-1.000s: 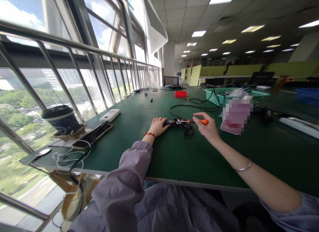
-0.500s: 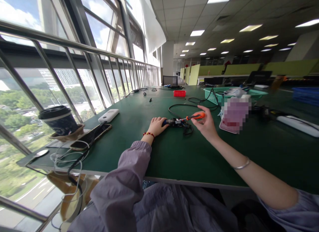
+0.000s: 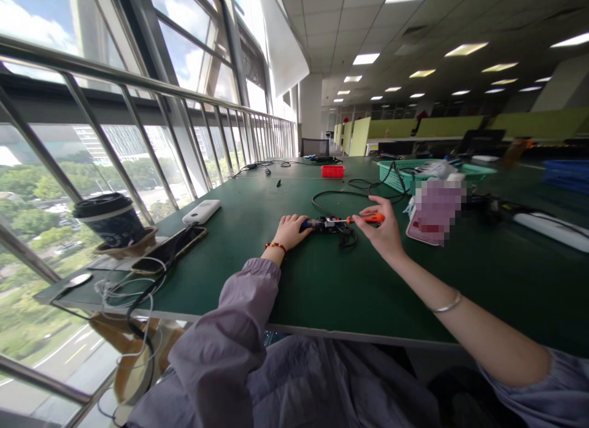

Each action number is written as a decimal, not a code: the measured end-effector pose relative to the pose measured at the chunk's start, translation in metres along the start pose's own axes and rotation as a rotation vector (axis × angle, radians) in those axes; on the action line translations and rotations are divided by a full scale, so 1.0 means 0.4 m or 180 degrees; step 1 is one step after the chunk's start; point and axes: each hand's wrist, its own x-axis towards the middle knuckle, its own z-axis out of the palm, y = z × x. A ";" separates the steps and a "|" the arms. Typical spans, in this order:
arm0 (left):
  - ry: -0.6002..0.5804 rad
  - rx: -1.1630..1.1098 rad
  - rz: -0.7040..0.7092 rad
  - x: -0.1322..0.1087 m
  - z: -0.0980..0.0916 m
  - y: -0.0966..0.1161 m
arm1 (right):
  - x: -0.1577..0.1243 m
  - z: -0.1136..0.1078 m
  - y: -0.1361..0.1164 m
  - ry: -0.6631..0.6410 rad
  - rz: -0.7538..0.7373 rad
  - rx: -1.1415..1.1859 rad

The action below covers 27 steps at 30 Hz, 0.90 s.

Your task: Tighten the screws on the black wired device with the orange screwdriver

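Observation:
My left hand rests on the green table with its fingers curled over the blue end of a small electronic part that has black wires. My right hand pinches an orange-handled screwdriver, held almost level, its tip pointing left onto the part. A black cable loops away behind the part.
At the left edge stand a paper coffee cup, a phone, a white power bank and tangled white and black cables. A red box, a green basket and a pink pouch lie farther back and right.
My right hand lifted the screwdriver's handle half a second ago, then lowered it again to near level. My left hand stayed on the part.

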 end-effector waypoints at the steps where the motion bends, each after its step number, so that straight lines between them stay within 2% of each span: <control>1: -0.0001 -0.0006 -0.0003 0.000 0.000 0.000 | -0.001 -0.002 0.001 -0.0067 0.0130 -0.0076; 3: -0.0005 -0.0009 -0.0009 -0.001 -0.002 0.000 | -0.002 -0.004 0.002 -0.0284 0.0290 -0.0111; 5: -0.0011 -0.0002 -0.0007 -0.002 -0.003 0.001 | -0.002 -0.003 0.003 -0.0405 0.0213 0.0009; 8: -0.0016 -0.0001 -0.0005 -0.002 -0.003 0.002 | -0.001 0.003 0.003 -0.0322 -0.0169 0.0205; 10: -0.0010 -0.0010 -0.0004 -0.001 -0.003 0.002 | -0.001 0.006 0.002 -0.0225 -0.0244 0.0188; 14: -0.0008 -0.0020 -0.0003 -0.001 -0.001 0.000 | -0.005 0.001 -0.002 -0.0379 0.0131 -0.0147; 17: -0.0019 -0.0005 -0.0006 -0.001 -0.002 0.000 | -0.008 -0.001 -0.003 -0.0551 0.0278 -0.0059; 23: -0.0011 0.0049 -0.0004 -0.002 -0.001 0.002 | -0.003 0.003 0.001 -0.0114 -0.0362 0.0146; 27: 0.0010 0.0057 0.0014 0.000 -0.008 0.002 | -0.004 -0.006 -0.007 -0.0544 0.0004 -0.0171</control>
